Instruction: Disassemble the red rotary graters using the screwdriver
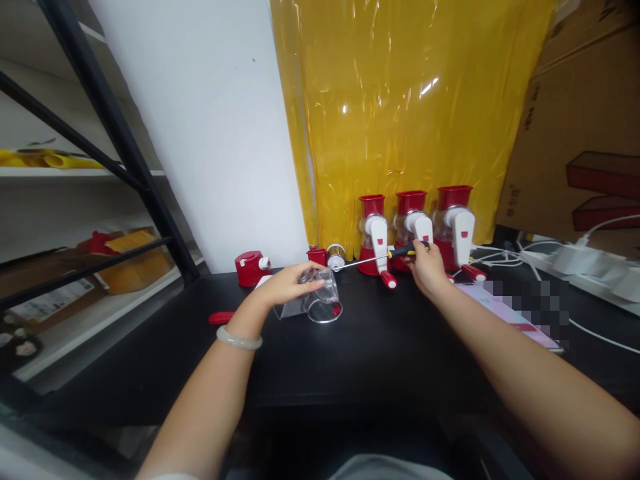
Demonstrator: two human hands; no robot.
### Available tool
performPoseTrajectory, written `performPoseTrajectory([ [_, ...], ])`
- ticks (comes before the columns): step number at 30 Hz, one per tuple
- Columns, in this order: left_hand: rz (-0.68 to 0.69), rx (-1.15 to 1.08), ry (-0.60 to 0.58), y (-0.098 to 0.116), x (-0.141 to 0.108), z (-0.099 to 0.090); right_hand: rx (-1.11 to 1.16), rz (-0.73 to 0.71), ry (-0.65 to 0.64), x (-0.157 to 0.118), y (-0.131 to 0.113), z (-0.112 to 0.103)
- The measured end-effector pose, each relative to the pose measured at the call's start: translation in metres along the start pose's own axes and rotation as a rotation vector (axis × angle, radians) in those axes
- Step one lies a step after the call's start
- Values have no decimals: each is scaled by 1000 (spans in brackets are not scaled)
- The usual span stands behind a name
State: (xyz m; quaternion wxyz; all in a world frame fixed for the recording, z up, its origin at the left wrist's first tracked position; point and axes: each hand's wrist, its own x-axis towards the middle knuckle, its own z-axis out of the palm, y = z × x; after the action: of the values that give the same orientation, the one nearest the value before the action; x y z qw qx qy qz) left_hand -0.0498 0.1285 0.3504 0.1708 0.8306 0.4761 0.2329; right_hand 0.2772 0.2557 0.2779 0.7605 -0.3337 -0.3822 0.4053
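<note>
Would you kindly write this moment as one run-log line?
left hand: holding clear plastic part | right hand: gripping screwdriver, tip near that part, contact unclear | farther back: three red-and-white crank devices

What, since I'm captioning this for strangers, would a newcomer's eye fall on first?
Probably the big, glossy yellow sheet rising behind the black table, then the three red-and-white crank devices lined up before it. Next, toward the table's far side, the left hand holds a clear plastic part and, in front of the devices, the right hand grips a screwdriver pointing toward that part.
</note>
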Motion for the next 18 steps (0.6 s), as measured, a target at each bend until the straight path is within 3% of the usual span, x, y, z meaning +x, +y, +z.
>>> performPoseTrajectory([
  [4,-6,-23,7,-4,1,2,2,7,-13,-2,-2,1],
  [9,-105,-77,17,-7,4,6,-69,-23,20,-1,-1,-1],
  [14,-97,-105,31,-4,4,8,-173,-41,32,3,6,-8],
  [18,-100,-96,33,-3,4,8,-132,-58,20,2,5,-7],
])
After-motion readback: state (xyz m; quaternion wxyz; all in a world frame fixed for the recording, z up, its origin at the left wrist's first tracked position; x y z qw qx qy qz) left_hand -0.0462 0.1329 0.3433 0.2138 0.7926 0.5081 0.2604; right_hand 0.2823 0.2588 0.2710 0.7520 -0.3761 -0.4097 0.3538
